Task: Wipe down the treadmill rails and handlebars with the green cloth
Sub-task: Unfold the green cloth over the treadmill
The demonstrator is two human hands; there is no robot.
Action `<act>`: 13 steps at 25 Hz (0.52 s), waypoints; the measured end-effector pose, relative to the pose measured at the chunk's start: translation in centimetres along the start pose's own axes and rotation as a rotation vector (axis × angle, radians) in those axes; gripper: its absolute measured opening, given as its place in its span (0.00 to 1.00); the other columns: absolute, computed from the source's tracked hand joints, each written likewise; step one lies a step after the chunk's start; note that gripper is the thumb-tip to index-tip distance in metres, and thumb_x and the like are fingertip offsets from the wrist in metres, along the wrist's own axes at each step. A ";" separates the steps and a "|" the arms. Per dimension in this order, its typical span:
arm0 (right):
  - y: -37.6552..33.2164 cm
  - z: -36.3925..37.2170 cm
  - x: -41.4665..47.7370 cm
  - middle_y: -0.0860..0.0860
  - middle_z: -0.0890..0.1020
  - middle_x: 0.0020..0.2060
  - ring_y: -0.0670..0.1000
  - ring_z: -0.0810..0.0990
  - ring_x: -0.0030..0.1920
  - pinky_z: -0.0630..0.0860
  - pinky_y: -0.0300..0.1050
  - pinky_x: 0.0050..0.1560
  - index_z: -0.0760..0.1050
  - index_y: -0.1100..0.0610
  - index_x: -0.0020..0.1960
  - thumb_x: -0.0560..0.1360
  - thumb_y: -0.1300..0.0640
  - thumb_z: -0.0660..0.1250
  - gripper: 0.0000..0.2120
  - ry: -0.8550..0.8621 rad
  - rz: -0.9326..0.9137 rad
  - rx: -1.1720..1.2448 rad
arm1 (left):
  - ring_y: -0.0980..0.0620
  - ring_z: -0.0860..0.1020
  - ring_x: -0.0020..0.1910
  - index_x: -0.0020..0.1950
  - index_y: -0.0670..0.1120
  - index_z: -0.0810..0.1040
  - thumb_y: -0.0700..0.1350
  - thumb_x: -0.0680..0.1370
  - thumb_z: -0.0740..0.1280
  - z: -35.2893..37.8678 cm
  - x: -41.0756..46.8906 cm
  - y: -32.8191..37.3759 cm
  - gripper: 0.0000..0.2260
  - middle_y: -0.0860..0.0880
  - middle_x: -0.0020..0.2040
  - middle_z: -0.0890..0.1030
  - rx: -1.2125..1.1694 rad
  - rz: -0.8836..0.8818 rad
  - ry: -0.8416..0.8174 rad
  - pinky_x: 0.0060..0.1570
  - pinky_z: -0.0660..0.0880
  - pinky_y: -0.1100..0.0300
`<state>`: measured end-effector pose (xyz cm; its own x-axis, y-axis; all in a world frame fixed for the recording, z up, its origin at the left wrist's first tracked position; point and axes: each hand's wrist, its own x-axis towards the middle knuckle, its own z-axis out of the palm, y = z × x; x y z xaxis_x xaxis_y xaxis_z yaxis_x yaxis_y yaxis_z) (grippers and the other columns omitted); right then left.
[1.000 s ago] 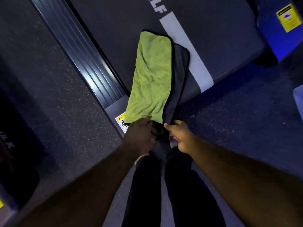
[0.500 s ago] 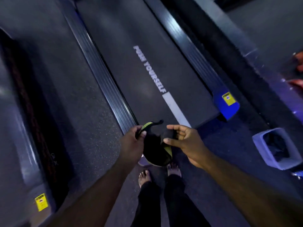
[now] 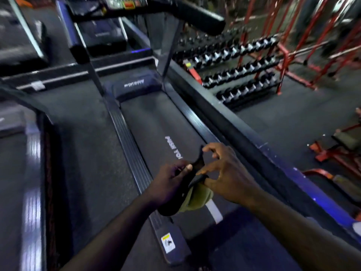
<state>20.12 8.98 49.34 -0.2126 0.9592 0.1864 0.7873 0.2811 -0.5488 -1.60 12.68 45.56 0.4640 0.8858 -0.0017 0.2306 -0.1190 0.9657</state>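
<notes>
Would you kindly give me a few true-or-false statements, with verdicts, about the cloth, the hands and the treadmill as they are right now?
1. Both the left hand and the right hand hold the green cloth. True.
2. The green cloth lies spread flat on the treadmill belt. False: it is bunched up between the two hands, above the belt.
3. A dumbbell rack stands to the right of the treadmill. True.
4. The right hand grips the handlebar. False: the handlebar is up ahead with no hand on it, and the right hand's fingers pinch the cloth.
</notes>
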 end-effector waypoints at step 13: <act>8.7 -9.9 13.5 0.50 0.86 0.34 0.44 0.82 0.35 0.80 0.43 0.42 0.87 0.54 0.40 0.71 0.68 0.79 0.09 0.339 0.343 0.692 | 0.58 0.79 0.48 0.50 0.53 0.79 0.57 0.73 0.77 -6.5 12.6 5.2 0.12 0.55 0.53 0.80 0.641 0.396 0.028 0.44 0.78 0.57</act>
<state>29.81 24.08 55.16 0.2463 0.9648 0.0922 0.2206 0.0368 -0.9747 -0.09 26.08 52.28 0.5958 0.7326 0.3292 0.5075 -0.6611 0.5526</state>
